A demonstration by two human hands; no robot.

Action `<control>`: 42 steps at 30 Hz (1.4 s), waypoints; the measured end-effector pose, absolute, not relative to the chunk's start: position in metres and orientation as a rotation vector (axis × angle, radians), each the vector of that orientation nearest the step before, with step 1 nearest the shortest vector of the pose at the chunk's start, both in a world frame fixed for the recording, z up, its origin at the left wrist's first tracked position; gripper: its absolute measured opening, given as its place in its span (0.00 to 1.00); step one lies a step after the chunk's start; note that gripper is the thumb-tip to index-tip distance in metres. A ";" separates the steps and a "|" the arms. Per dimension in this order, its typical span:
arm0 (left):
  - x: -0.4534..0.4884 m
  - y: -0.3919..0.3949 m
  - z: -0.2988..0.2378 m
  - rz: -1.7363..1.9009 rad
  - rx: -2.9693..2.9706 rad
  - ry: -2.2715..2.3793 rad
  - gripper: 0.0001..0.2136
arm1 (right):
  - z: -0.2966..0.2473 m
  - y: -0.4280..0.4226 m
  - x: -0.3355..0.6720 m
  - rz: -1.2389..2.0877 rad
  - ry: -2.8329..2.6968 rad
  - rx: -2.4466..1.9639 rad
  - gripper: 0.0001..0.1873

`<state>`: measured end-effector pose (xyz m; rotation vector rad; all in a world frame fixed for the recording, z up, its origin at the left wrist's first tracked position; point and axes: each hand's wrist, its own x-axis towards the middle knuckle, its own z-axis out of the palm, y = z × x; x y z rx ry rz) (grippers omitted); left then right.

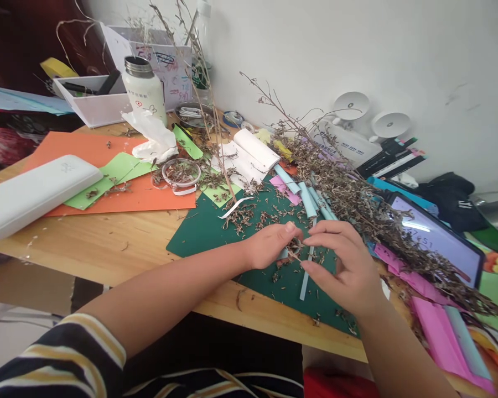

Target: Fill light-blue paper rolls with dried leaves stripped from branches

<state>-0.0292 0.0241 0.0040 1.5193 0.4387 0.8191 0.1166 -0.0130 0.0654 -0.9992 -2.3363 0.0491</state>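
My left hand [269, 245] and my right hand [343, 266] meet over a dark green cutting mat [207, 229]. Between their fingertips they pinch a small dried sprig [294, 247] with brown crumbled leaves. The left hand's fingers curl shut around its stem end; the right hand's thumb and forefinger touch the other side. A pale blue paper strip [307, 273] lies on the mat under my right hand. Dried leaf crumbs are scattered over the mat.
A big bundle of dried branches [357, 193] lies right of the hands, over rolled blue paper tubes [309, 200]. A tablet [437, 235], pink paper [435, 326], orange paper [120, 193], a white case [29, 190], a tape roll [181, 172] and a bottle [144, 87] surround the mat.
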 end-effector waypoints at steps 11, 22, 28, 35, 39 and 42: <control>-0.028 0.025 0.002 0.849 1.490 0.366 0.30 | 0.069 -0.017 0.108 0.038 -2.281 -1.040 0.06; -0.028 0.027 0.001 0.851 1.521 0.393 0.31 | 0.082 -0.002 0.109 0.234 -2.696 -1.184 0.12; -0.028 0.026 0.003 0.836 1.490 0.375 0.31 | 0.090 -0.003 0.120 0.505 -2.728 -1.177 0.12; -0.028 0.025 0.004 0.841 1.509 0.346 0.30 | 0.083 -0.003 0.124 0.470 -2.526 -1.129 0.06; -0.029 0.025 0.005 0.862 1.516 0.325 0.30 | 0.079 -0.004 0.116 0.381 -2.529 -1.119 0.06; -0.029 0.025 0.003 0.866 1.511 0.320 0.30 | 0.079 -0.004 0.110 0.450 -2.518 -1.165 0.06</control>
